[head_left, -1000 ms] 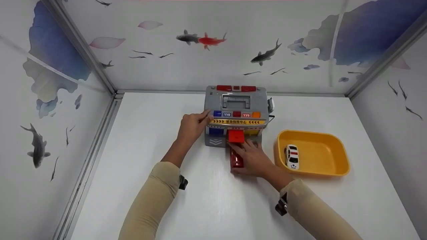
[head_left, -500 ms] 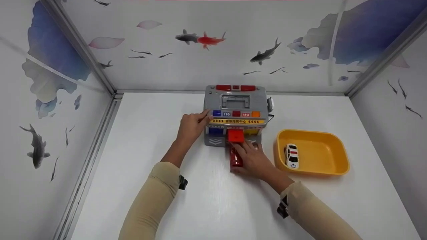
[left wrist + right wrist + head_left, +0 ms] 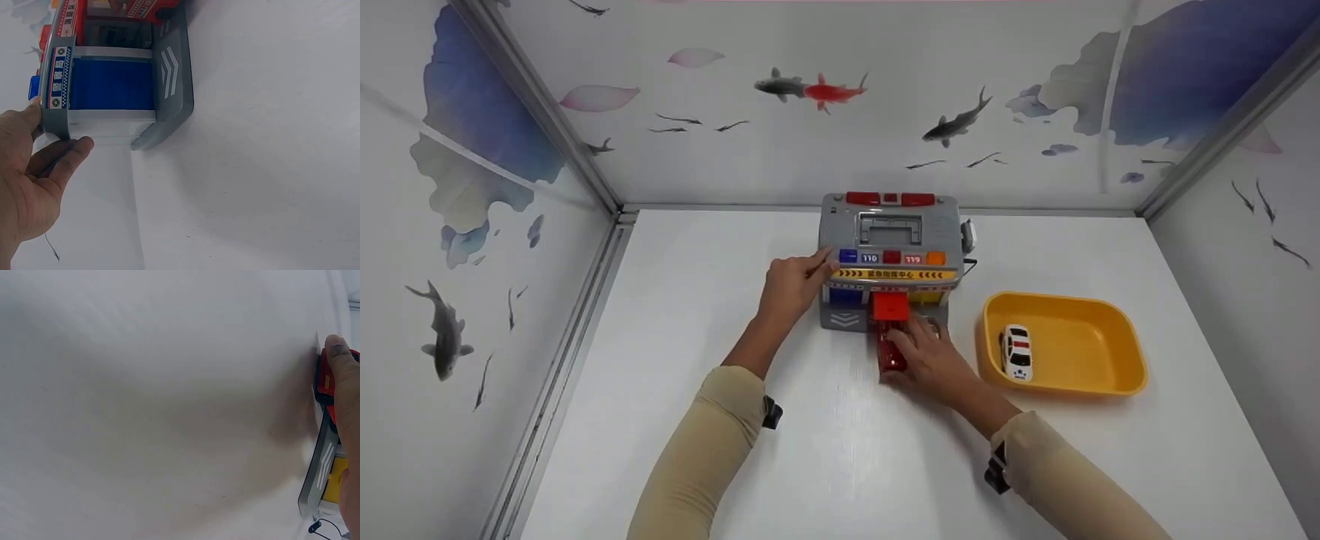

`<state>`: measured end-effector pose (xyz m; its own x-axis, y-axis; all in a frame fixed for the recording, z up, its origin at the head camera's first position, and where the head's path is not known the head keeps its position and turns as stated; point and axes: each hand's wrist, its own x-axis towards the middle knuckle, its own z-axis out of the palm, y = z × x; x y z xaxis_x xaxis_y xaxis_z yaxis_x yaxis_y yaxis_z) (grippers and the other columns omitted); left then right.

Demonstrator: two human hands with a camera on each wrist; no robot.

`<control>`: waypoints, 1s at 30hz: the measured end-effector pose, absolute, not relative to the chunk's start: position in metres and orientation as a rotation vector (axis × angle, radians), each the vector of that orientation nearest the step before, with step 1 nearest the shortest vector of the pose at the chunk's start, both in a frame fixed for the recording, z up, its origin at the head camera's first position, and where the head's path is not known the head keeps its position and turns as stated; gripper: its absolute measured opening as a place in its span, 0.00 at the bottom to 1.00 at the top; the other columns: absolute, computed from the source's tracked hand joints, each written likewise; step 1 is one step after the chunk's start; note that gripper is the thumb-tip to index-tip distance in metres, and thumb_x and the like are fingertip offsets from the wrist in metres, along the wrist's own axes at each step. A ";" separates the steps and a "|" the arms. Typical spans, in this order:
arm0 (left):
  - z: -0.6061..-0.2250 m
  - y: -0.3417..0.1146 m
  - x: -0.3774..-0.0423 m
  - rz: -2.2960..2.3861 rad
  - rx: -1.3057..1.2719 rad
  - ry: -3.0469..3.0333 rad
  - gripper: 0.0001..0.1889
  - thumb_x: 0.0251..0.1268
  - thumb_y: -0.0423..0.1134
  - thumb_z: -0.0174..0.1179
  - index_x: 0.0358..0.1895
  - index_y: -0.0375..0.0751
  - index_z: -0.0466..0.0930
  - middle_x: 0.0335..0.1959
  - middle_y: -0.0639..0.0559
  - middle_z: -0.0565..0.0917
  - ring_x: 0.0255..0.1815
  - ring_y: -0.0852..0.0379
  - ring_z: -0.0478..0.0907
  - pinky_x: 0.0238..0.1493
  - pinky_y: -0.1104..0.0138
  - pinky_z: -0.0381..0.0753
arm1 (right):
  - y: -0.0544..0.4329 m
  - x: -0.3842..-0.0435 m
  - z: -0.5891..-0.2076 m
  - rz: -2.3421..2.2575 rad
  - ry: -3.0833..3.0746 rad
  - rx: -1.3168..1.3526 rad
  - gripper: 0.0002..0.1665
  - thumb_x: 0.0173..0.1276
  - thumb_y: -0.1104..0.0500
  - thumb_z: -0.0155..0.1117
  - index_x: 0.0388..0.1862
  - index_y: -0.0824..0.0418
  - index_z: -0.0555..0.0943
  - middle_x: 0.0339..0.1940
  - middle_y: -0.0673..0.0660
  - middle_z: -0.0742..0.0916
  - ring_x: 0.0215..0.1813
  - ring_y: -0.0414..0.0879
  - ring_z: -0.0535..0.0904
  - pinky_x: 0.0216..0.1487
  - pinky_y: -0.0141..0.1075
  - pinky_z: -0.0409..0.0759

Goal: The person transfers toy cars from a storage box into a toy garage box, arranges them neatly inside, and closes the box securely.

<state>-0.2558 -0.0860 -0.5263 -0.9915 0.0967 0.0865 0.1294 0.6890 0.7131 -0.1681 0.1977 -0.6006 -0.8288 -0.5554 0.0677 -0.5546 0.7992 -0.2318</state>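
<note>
Our left fingers (image 3: 72,161) pinch the toy station roof (image 3: 890,244); right fingers (image 3: 904,345) seemingly wrap the red toy vehicle (image 3: 892,360); yellow tray (image 3: 1072,341) to their right.

Passage lies open over the worktop (image 3: 825,465) between the forearms (image 3: 697,442) and beyond the left one. The grey toy station (image 3: 890,274) bars the way ahead; below its raised red door (image 3: 891,306), the red vehicle (image 3: 893,358) obstructs the middle bay (image 3: 115,35). The yellow tray (image 3: 1080,345) stands right — walled, but roomy beside the white car (image 3: 1018,351).

Fish-printed panels (image 3: 855,157) in metal framing (image 3: 551,112) around a white tabletop (image 3: 825,465) suggest a booth-like workspace.
</note>
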 end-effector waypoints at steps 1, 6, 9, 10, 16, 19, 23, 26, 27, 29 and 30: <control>-0.526 -0.086 -0.256 -1.208 -0.191 -2.849 0.26 0.85 0.60 0.60 0.75 0.52 0.81 0.43 0.44 0.96 0.37 0.54 0.80 0.36 0.64 0.73 | 0.198 -0.168 -0.601 -0.384 2.974 -0.921 0.45 0.73 0.33 0.76 0.77 0.50 0.68 0.86 0.66 0.69 0.88 0.67 0.63 0.85 0.71 0.63; -0.526 -0.085 -0.256 -1.207 -0.195 -2.850 0.26 0.85 0.60 0.60 0.75 0.52 0.82 0.53 0.43 0.95 0.41 0.53 0.82 0.38 0.63 0.76 | 0.199 -0.168 -0.600 -0.376 2.956 -0.904 0.46 0.74 0.34 0.76 0.79 0.50 0.67 0.86 0.64 0.70 0.89 0.67 0.61 0.85 0.69 0.64; -0.526 -0.085 -0.256 -1.202 -0.195 -2.847 0.26 0.85 0.60 0.60 0.75 0.52 0.82 0.54 0.42 0.95 0.41 0.53 0.83 0.39 0.63 0.76 | 0.199 -0.167 -0.600 -0.368 2.947 -0.900 0.44 0.75 0.37 0.75 0.81 0.50 0.67 0.87 0.64 0.69 0.89 0.67 0.61 0.86 0.68 0.65; -0.526 -0.085 -0.257 -1.200 -0.196 -2.847 0.26 0.85 0.60 0.60 0.75 0.52 0.82 0.54 0.42 0.95 0.41 0.52 0.83 0.39 0.62 0.76 | 0.200 -0.167 -0.600 -0.368 2.945 -0.902 0.43 0.76 0.39 0.74 0.81 0.51 0.67 0.88 0.64 0.68 0.89 0.67 0.61 0.86 0.68 0.64; -0.525 -0.085 -0.256 -1.195 -0.188 -2.852 0.26 0.85 0.59 0.61 0.75 0.52 0.82 0.60 0.43 0.92 0.43 0.53 0.83 0.43 0.61 0.81 | 0.200 -0.167 -0.600 -0.383 2.966 -0.925 0.40 0.80 0.45 0.71 0.82 0.52 0.66 0.88 0.64 0.67 0.89 0.65 0.62 0.86 0.66 0.66; -0.525 -0.085 -0.256 -1.192 -0.180 -2.850 0.25 0.84 0.58 0.62 0.74 0.52 0.82 0.59 0.44 0.93 0.42 0.54 0.83 0.45 0.59 0.84 | 0.200 -0.167 -0.600 -0.398 2.982 -0.961 0.39 0.81 0.47 0.71 0.82 0.52 0.66 0.86 0.64 0.68 0.87 0.64 0.66 0.85 0.62 0.69; -0.524 -0.085 -0.256 -1.193 -0.169 -2.851 0.24 0.84 0.57 0.63 0.73 0.52 0.83 0.58 0.45 0.93 0.42 0.54 0.82 0.47 0.59 0.85 | 0.201 -0.167 -0.601 -0.392 3.006 -1.000 0.39 0.81 0.48 0.73 0.83 0.51 0.66 0.86 0.63 0.67 0.84 0.62 0.70 0.83 0.58 0.73; -0.524 -0.085 -0.256 -1.205 -0.163 -2.850 0.24 0.84 0.57 0.63 0.74 0.52 0.83 0.59 0.44 0.93 0.43 0.54 0.83 0.49 0.58 0.86 | 0.201 -0.167 -0.601 -0.397 3.019 -1.006 0.39 0.80 0.50 0.74 0.83 0.50 0.67 0.87 0.63 0.66 0.84 0.62 0.71 0.82 0.58 0.75; -0.525 -0.085 -0.257 -1.206 -0.161 -2.852 0.25 0.84 0.58 0.63 0.74 0.53 0.83 0.59 0.45 0.93 0.44 0.55 0.84 0.51 0.58 0.88 | 0.201 -0.167 -0.600 -0.400 3.022 -1.004 0.39 0.80 0.50 0.74 0.83 0.50 0.67 0.87 0.63 0.66 0.84 0.62 0.71 0.82 0.58 0.75; -0.525 -0.085 -0.257 -1.215 -0.157 -2.854 0.25 0.84 0.58 0.63 0.74 0.53 0.83 0.60 0.44 0.92 0.46 0.54 0.84 0.53 0.56 0.89 | 0.200 -0.167 -0.600 -0.406 3.025 -1.005 0.39 0.80 0.50 0.74 0.82 0.51 0.67 0.87 0.63 0.68 0.84 0.62 0.71 0.82 0.57 0.75; -0.525 -0.085 -0.257 -1.217 -0.153 -2.856 0.25 0.84 0.58 0.63 0.74 0.53 0.83 0.61 0.44 0.92 0.47 0.54 0.85 0.55 0.55 0.90 | 0.199 -0.167 -0.600 -0.411 3.027 -1.006 0.38 0.81 0.50 0.73 0.82 0.51 0.67 0.86 0.64 0.69 0.84 0.62 0.71 0.82 0.58 0.75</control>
<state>-0.2566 -0.0848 -0.5253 -0.9946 0.0774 0.0693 0.1036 0.6884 0.7179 -0.1669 0.1992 -0.6004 -0.8020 -0.5782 0.1501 -0.5973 0.7722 -0.2166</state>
